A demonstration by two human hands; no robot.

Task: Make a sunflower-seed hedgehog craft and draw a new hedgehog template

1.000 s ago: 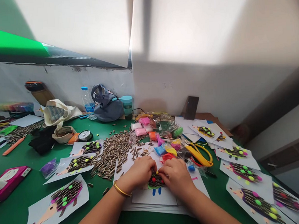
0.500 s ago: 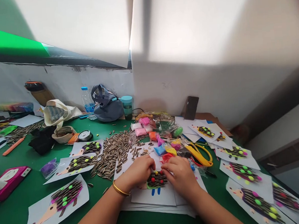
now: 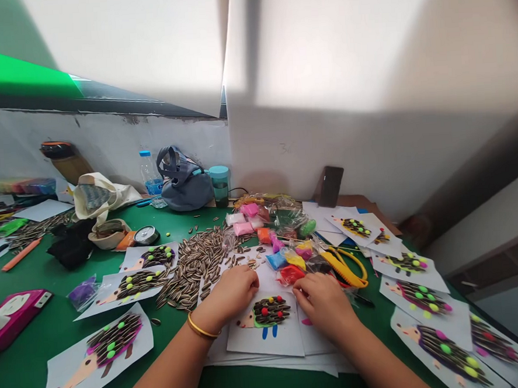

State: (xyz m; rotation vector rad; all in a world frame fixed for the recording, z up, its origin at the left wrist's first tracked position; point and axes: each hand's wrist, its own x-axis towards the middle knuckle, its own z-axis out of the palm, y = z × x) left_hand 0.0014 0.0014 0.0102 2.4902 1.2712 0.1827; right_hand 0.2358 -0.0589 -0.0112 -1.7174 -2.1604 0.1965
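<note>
A white card (image 3: 286, 343) lies in the middle, on top of other paper sheets. On it is a hedgehog with a peach face, a body of sunflower seeds (image 3: 273, 318), red and yellow balls and blue legs. My left hand (image 3: 236, 292), with a gold bangle at its wrist, rests by the card's upper left with curled fingers; anything inside them is hidden. My right hand (image 3: 325, 304) is at the card's right edge, its fingers loosely bent and the thumb a little apart, nothing visible between them. Just beyond it sits a red clay packet (image 3: 290, 274).
A heap of sunflower seeds (image 3: 197, 265) spreads at the left. Bagged coloured clay (image 3: 243, 228) and yellow-handled scissors (image 3: 345, 268) lie beyond the hands. Several hedgehog cards (image 3: 439, 347) flank both sides. A phone (image 3: 331, 186), a blue bag (image 3: 186, 189) and a cup (image 3: 220, 186) stand along the wall.
Both hands have drawn apart from over the hedgehog, the left one leftward and the right one rightward. The seed body with its coloured balls now shows fully.
</note>
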